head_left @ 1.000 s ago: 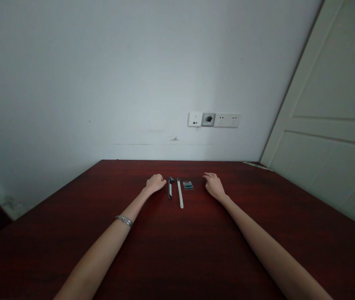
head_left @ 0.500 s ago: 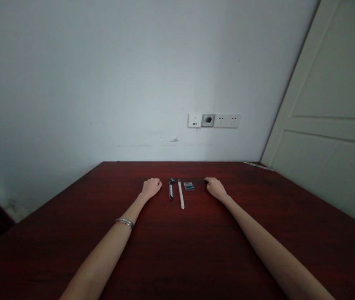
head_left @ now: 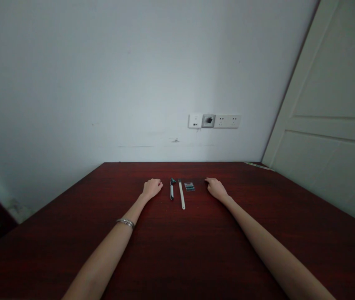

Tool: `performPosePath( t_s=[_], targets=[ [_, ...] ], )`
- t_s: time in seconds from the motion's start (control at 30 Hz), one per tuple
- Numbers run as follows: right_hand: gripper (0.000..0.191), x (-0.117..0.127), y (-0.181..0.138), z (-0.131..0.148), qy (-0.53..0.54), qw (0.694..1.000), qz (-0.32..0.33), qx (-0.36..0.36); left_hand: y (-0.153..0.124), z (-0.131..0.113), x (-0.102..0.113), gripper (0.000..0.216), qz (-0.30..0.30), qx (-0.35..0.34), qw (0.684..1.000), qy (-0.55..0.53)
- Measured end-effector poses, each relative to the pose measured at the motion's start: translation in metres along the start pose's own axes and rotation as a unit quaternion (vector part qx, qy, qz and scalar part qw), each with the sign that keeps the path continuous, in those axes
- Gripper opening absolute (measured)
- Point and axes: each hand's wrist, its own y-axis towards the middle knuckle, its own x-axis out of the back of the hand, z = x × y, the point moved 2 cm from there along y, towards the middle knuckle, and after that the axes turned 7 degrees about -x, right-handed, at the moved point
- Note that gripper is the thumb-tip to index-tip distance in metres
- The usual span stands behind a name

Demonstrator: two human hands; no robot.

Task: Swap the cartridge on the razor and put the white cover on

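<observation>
On the dark red table (head_left: 171,250) my left hand (head_left: 152,188) rests with its fingers curled in and nothing seen in them. Just to its right lies a razor (head_left: 172,191) with a dark head and a white-and-black handle, apart from the hand. Beside the razor is a long, thin white handle (head_left: 182,196) with a dark far end and a small hole at the near end. Further right sits a small clear case (head_left: 190,187) with dark green strips. My right hand (head_left: 217,188) lies right of the case, fingers mostly curled, index finger pointing left, touching none of these things.
A white wall (head_left: 133,83) rises behind the table's far edge, with a row of sockets and switches (head_left: 215,121) on it. At right stands a pale panelled door (head_left: 327,96). A thin strip (head_left: 258,166) lies at the far right table corner.
The view has shifted very slightly. Both hands and the things between them stay in the same places on the table.
</observation>
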Motion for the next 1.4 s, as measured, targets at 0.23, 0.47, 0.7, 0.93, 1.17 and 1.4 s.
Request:
performPosePath(
  t_s=[0.23, 0.47, 0.7, 0.93, 1.17, 1.4],
  targets=[
    [0.044, 0.000, 0.000, 0.001, -0.006, 1.000, -0.003, 0.003, 0.007, -0.002, 0.013, 0.033, 0.026, 0.014, 0.999, -0.041],
    [0.044, -0.001, 0.000, 0.000, -0.007, 1.000, -0.006, 0.008, 0.010, -0.033, 0.029, 0.045, 0.126, -0.029, 0.980, -0.153],
    [0.043, -0.001, 0.000, 0.000, -0.001, 1.000, -0.008, 0.008, 0.004, -0.052, 0.021, 0.033, 0.127, 0.003, 0.988, -0.085],
    [0.042, -0.002, 0.000, 0.001, 0.027, 1.000, -0.009, 0.004, 0.004, -0.052, 0.015, 0.029, 0.123, 0.014, 0.988, -0.095],
    [0.041, 0.006, 0.007, -0.003, 0.099, 0.994, -0.037, -0.021, 0.009, -0.054, 0.030, 0.024, -0.002, -0.024, 0.987, -0.157],
    [0.028, 0.034, 0.018, 0.025, 0.358, 0.932, -0.005, -0.056, 0.003, -0.077, 0.047, 0.036, -0.036, -0.084, 0.948, -0.305]
  ],
)
